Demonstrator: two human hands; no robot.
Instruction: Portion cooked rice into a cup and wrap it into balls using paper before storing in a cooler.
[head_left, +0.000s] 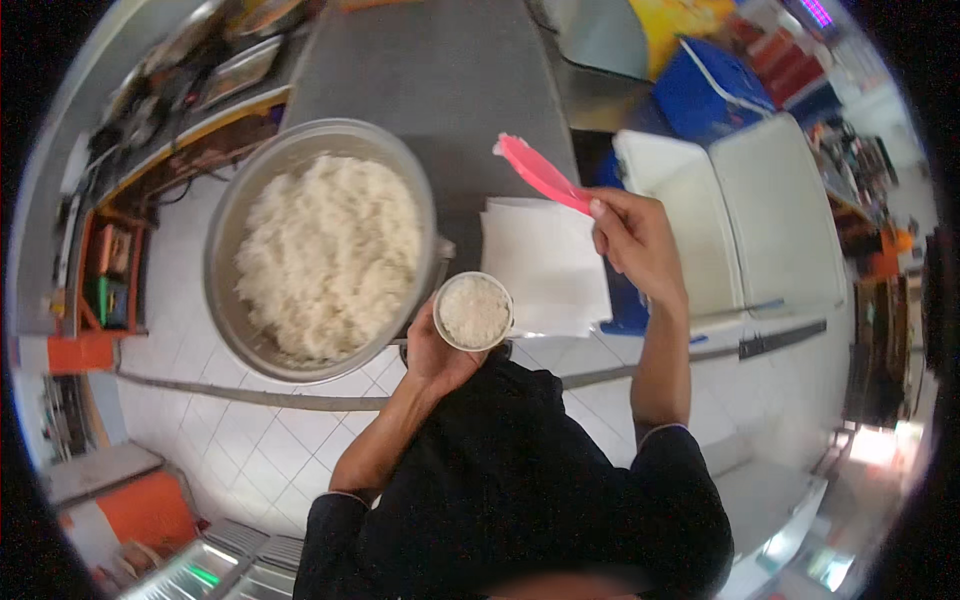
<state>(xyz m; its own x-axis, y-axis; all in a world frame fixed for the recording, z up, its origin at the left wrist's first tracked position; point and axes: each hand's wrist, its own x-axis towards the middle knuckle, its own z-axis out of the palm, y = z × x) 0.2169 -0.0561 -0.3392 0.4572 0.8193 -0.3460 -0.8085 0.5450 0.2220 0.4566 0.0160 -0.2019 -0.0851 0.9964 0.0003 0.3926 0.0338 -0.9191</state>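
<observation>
A large metal pot (217, 277) of cooked white rice (330, 255) stands at the left on a dark grey table (427, 67). My left hand (439, 352) holds a small round cup (452, 339), filled with rice up to about its rim, close to my body and beside the pot. In my right hand (637, 236) is a pink plastic rice paddle (541, 174), raised over the table's right edge, with some rice stuck to its tip. A stack of white paper sheets (544, 270) lies below the paddle, right of the cup.
To the right stands an open white cooler box (682, 225) with its lid (780, 217) folded back. Behind it is a blue container (709, 90). A shelf with trays and pans (240, 71) runs along the left. White floor tiles (277, 450) show below the table.
</observation>
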